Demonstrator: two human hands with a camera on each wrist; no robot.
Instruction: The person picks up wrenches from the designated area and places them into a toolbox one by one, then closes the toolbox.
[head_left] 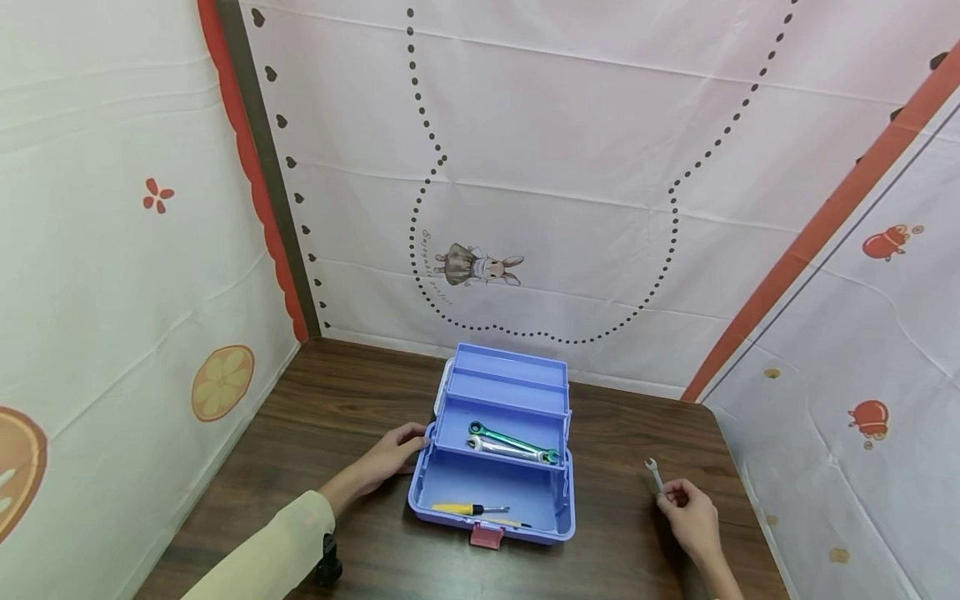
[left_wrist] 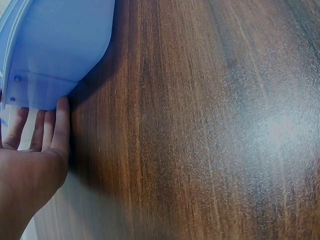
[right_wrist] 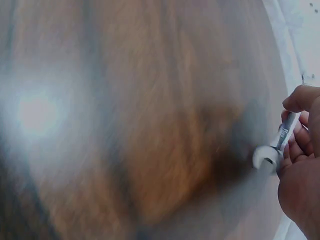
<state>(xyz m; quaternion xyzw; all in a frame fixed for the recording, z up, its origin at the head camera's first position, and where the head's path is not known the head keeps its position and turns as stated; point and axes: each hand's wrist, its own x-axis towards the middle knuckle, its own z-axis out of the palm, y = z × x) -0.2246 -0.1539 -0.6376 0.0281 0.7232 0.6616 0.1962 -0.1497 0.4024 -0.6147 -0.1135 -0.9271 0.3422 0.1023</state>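
A blue-purple toolbox (head_left: 491,485) stands open on the table with its trays raised. My left hand (head_left: 390,458) rests against its left side; in the left wrist view the fairly straight fingers (left_wrist: 61,122) touch the outer wall. Out to the right, my right hand (head_left: 692,515) pinches a small silver wrench (head_left: 655,474) between thumb and fingers, one end sticking out. In the lower tray lie a green wrench (head_left: 510,439) and a silver wrench (head_left: 502,450). The bottom holds a yellow-handled screwdriver (head_left: 459,508) and a thin yellow tool (head_left: 504,522).
The dark wooden table (head_left: 607,533) is bordered by printed cloth at the back (head_left: 585,250) and both sides. A pink latch (head_left: 486,536) hangs at the toolbox's front. A small black object (head_left: 328,562) is by the left sleeve.
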